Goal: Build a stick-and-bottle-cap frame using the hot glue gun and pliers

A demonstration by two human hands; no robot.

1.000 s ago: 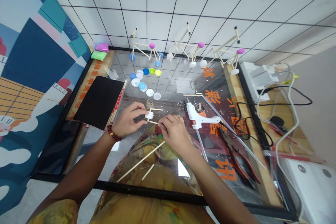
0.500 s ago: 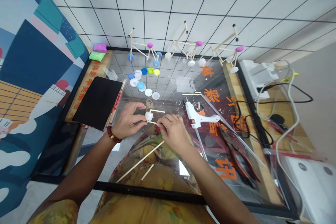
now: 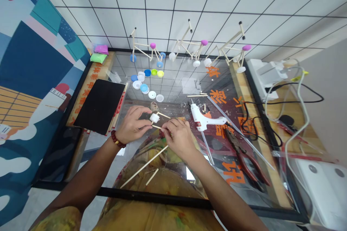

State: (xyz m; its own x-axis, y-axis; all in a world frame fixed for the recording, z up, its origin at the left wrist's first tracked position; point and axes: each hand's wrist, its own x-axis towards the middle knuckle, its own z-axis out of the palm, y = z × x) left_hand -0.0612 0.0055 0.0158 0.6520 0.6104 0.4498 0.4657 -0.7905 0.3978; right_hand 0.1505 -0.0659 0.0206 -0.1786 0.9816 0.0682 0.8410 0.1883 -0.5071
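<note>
My left hand (image 3: pixel 133 123) pinches a white bottle cap (image 3: pixel 154 117) that has thin wooden sticks glued to it, holding it just above the glass tabletop (image 3: pixel 176 90). My right hand (image 3: pixel 178 136) is closed in a pinch on the near stick (image 3: pixel 157 127) joined to that cap. A second short stick (image 3: pixel 164 115) juts from the cap toward the right. A white hot glue gun (image 3: pixel 204 119) lies on the glass just right of my right hand. A long wooden stick (image 3: pixel 143 166) and a short one (image 3: pixel 152 177) lie below my hands.
Several loose coloured bottle caps (image 3: pixel 148 81) lie behind my hands. Three stick models (image 3: pixel 189 45) stand along the tiled wall. A black pad (image 3: pixel 100 104) lies at left, red-handled pliers (image 3: pixel 244 158) and cables (image 3: pixel 271 115) at right. Pink and green clay bags (image 3: pixel 99 53) sit in the far-left corner.
My hands have stayed together on the cap and sticks, with the cap tilted slightly. The view has drifted a little downward.
</note>
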